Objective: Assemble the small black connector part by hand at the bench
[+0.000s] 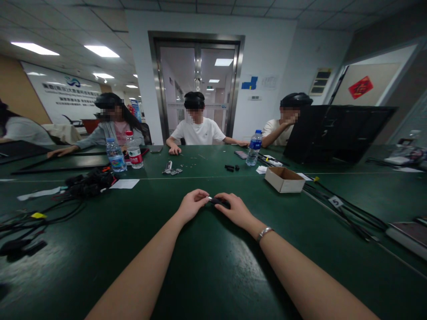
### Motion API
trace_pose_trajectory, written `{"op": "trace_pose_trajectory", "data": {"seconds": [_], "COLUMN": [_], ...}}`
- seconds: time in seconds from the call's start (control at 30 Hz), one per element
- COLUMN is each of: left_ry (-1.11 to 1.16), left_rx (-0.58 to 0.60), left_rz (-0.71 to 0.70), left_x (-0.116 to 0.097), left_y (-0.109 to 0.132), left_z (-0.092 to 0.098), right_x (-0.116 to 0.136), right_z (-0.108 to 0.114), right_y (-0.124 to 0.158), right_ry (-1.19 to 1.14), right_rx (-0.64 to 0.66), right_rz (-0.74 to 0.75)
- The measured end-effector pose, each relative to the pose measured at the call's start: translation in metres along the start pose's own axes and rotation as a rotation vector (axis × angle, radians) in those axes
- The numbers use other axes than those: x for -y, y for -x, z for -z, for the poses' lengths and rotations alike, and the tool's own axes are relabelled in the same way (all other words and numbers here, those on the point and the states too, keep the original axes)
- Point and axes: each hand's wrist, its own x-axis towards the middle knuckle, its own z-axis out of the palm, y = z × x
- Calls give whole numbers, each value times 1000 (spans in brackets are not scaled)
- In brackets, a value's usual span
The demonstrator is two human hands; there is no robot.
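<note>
Over the green table (pixel 207 249), both of my hands meet at one small black object (pixel 218 202) with a silver tip. My left hand (pixel 194 204) pinches the silver tip between thumb and fingers. The black body lies in my right hand (pixel 235 209), whose fingers are closed round it. Part of the object is hidden by my right fingers. What the object is cannot be made out.
An open cardboard box (pixel 284 180) stands to the right, beside cables. Beyond my hands are small black parts (pixel 231 168), a water bottle (pixel 254 149) and metal pieces (pixel 171 169). Tangled black cables (pixel 88 182) lie left. Several people sit across the table.
</note>
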Motion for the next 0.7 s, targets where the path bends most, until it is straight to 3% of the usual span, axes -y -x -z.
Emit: {"op": "trace_pose_trajectory", "data": {"seconds": [0.47, 0.7], "left_ry": [41, 122], "left_rx": [23, -26], "left_rz": [3, -21], "left_x": [-8, -4], "left_y": [3, 0], "left_z": [0, 2], "right_x": [-1, 0], "right_z": [0, 0], "right_y": [0, 0], "right_ry": [-20, -13], "right_rx": [5, 3], "right_rz": [-7, -23]}}
